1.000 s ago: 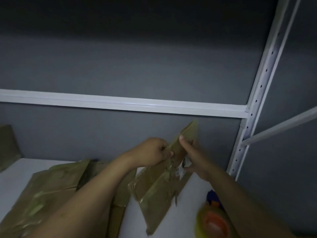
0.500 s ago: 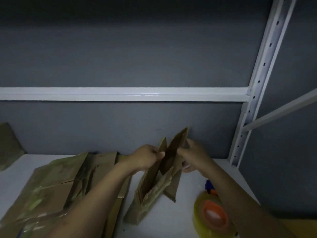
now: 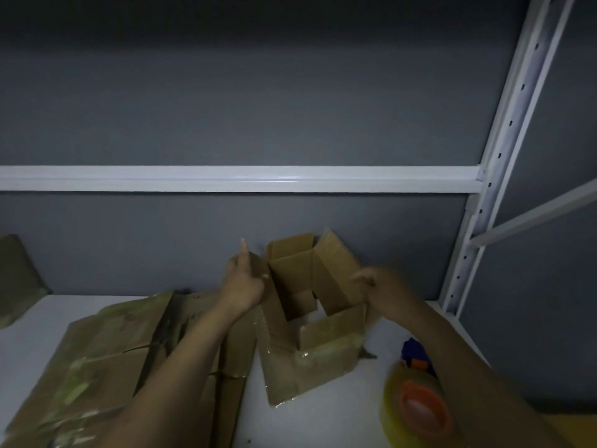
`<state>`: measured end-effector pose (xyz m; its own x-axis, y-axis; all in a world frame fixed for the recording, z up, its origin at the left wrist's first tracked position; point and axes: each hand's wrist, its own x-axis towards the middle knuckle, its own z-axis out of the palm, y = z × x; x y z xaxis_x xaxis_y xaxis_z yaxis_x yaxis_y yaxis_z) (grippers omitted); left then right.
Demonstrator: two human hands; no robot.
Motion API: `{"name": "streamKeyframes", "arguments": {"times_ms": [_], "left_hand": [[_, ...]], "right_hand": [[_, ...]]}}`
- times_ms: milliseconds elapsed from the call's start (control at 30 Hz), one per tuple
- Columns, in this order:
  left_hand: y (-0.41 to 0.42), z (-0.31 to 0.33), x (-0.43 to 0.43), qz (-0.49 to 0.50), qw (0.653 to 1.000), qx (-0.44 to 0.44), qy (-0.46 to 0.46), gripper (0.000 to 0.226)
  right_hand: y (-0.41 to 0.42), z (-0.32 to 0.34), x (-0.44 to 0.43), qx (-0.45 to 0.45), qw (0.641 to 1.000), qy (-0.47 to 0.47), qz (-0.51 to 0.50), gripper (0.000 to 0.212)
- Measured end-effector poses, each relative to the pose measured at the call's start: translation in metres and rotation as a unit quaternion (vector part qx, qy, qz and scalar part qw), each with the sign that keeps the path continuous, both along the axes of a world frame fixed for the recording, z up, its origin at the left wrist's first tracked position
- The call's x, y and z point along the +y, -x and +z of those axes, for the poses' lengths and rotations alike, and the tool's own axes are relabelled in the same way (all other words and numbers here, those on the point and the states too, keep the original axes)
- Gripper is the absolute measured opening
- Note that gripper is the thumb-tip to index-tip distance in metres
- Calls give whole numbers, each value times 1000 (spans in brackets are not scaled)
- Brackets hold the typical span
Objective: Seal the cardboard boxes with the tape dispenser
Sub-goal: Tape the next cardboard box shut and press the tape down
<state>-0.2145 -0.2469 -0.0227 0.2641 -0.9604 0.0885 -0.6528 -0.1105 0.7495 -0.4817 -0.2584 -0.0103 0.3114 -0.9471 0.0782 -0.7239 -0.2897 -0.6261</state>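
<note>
An opened cardboard box [image 3: 326, 337] stands on a white shelf [image 3: 323, 421] with its flaps raised. A patch of shelf shows through its hollow inside. The left hand [image 3: 244, 284] grips the box's left flap, forefinger pointing up. The right hand [image 3: 382, 286] is at the box's right wall, but it is too blurred to tell whether it grips.

Right of the box and nearer the person lies the tape dispenser [image 3: 420, 405], a yellowish roll on an orange hub, partly hidden by the right forearm. Left of the box, flattened cardboard [image 3: 106, 367] lies piled against it, cut off at the bottom edge. White shelf shows in front of the box. A grey wall [image 3: 290, 92] stands just behind it and a white post [image 3: 504, 156] to its right. The light is dim.
</note>
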Motion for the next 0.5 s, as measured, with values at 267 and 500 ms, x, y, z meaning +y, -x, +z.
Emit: {"name": "streamKeyframes", "arguments": {"times_ms": [267, 500], "left_hand": [[-20, -27, -20, -106, 984, -139, -32, 67], [-13, -13, -50, -127, 953, -263, -83, 83]], "right_hand": [[17, -21, 16, -70, 992, -97, 30, 71], [11, -43, 17, 69, 996, 3, -55, 82]]}}
